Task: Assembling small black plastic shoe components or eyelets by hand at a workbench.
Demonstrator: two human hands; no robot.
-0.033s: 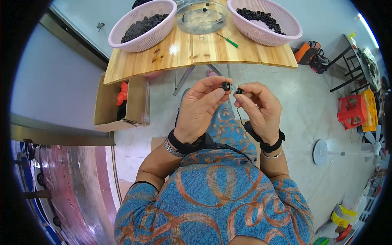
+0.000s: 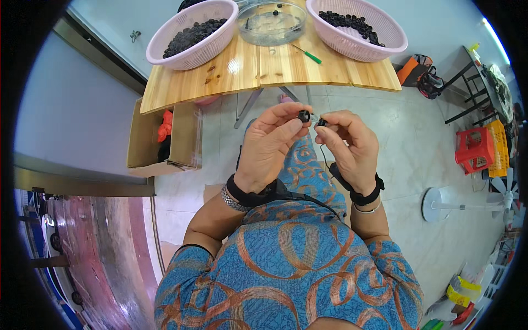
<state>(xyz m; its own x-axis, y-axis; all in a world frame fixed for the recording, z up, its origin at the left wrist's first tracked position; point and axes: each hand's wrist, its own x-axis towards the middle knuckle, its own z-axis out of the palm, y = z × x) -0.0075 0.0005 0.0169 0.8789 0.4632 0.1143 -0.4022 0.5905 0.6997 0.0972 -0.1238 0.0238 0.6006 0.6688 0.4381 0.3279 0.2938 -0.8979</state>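
Note:
Both my hands are raised above my lap, just short of the table's near edge. My left hand point(image 2: 273, 140) pinches a small round black part point(image 2: 303, 116) with an opening in its face between thumb and fingertips. In my right hand point(image 2: 350, 144), thumb and index finger are closed on a second small black piece point(image 2: 322, 123). A narrow gap separates the two pieces, with something thin and pale between them that I cannot make out. Black straps circle both my wrists, and a thin dark cord hangs by the right hand.
On the wooden table point(image 2: 236, 77) stand two pink baskets point(image 2: 190, 60) of small black parts. Between them is a clear round tray point(image 2: 272, 38) with a few pieces. A green-handled tool point(image 2: 312, 58) lies nearby. A cardboard box point(image 2: 187, 137) stands left, a red stool point(image 2: 473, 151) and fan point(image 2: 432, 204) right.

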